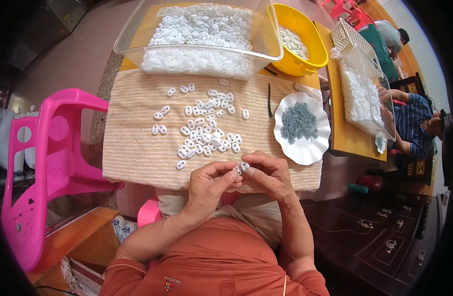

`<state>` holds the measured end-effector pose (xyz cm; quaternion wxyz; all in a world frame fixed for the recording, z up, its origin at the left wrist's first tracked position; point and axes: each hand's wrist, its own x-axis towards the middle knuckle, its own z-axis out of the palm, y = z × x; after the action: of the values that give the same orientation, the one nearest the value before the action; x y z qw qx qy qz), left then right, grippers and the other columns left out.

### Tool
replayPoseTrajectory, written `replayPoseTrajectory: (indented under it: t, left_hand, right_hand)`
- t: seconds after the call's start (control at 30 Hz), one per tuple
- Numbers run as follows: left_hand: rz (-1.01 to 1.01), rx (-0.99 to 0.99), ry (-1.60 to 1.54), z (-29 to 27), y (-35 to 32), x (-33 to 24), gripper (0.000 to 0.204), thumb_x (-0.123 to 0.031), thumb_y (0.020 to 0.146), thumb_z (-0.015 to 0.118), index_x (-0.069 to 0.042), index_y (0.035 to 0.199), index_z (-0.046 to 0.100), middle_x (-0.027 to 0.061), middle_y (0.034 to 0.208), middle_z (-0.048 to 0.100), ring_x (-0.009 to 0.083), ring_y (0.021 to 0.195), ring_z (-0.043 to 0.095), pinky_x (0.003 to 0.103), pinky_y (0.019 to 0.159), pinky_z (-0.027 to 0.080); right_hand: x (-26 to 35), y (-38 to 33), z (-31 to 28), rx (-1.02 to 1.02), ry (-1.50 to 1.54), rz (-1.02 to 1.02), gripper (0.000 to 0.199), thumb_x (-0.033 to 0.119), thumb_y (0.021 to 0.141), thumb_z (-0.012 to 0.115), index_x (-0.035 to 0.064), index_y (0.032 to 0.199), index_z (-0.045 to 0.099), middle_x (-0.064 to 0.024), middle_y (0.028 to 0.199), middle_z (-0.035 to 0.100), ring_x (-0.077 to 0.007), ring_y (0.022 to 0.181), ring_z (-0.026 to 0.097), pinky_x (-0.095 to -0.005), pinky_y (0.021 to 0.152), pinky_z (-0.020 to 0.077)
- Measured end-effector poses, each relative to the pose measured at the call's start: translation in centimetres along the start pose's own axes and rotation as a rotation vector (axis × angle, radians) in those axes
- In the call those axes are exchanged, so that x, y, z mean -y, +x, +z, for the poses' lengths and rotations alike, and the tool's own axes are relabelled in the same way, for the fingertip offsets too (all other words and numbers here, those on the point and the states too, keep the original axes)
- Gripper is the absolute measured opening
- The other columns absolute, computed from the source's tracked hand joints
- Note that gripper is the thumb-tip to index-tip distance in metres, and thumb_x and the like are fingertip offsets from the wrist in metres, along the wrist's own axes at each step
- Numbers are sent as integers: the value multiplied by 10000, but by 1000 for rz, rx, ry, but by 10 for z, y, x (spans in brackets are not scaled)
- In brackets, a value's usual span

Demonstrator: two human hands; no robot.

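Two hands — left hand and right hand — pinch one small white oval plastic piece between closed fingertips at the striped beige cloth's near edge, loose pieces within reach.

Loose pieces on mat, tub behind, plate right

A small table covered by a striped beige towel, strewn with loose white plastic pieces; a clear tub, a yellow bowl and a scalloped white plate sit alongside
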<state>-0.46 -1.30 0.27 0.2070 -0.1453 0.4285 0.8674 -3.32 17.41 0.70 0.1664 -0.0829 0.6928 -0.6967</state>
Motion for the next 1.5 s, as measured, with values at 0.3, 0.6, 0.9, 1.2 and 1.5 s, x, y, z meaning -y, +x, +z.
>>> replayPoseTrajectory:
  t: [0.3, 0.6, 0.9, 1.2, 1.5]
  left_hand:
    - [-5, 11, -2, -1, 0, 1, 248, -88, 910, 615, 45, 1118, 592, 111, 922, 674, 126, 788, 659, 237, 718, 558]
    - [0, 6, -42, -1, 0, 2, 259, -75, 897, 631, 50, 1115, 563, 103, 911, 663, 128, 787, 658, 241, 716, 564]
    - [-37, 3, -86, 2, -1, -1, 213, -58, 882, 651, 40, 1063, 597, 95, 906, 666, 129, 771, 657, 242, 711, 574]
    - [-58, 9, -116, 2, -1, -1, 199, -51, 869, 665, 26, 1046, 616, 92, 899, 670, 125, 763, 657, 241, 700, 576]
    - [-110, 50, -163, -1, -2, -2, 163, -45, 866, 664, -5, 1020, 628, 87, 921, 678, 126, 770, 662, 242, 689, 579]
  right_hand:
    - [1, 0, 0, 38, -60, -14, 251, -19, 870, 609, -54, 1117, 626, -86, 990, 624, -132, 910, 598, -246, 804, 479]
    - [2, -1, 0, 42, -72, 8, 260, -1, 870, 622, -56, 1123, 625, -91, 1003, 633, -137, 931, 602, -253, 815, 480]
    - [2, -2, -1, 36, 39, 78, 269, 27, 876, 633, -56, 1132, 625, -95, 1026, 637, -137, 934, 611, -244, 808, 487]
    - [2, -4, -1, 44, 196, 154, 278, 4, 872, 635, -61, 1141, 614, -99, 1035, 632, -145, 937, 618, -253, 815, 500]
    - [1, -7, -2, 61, 214, 133, 273, -22, 859, 637, -66, 1128, 618, -106, 1032, 631, -150, 926, 622, -253, 803, 505]
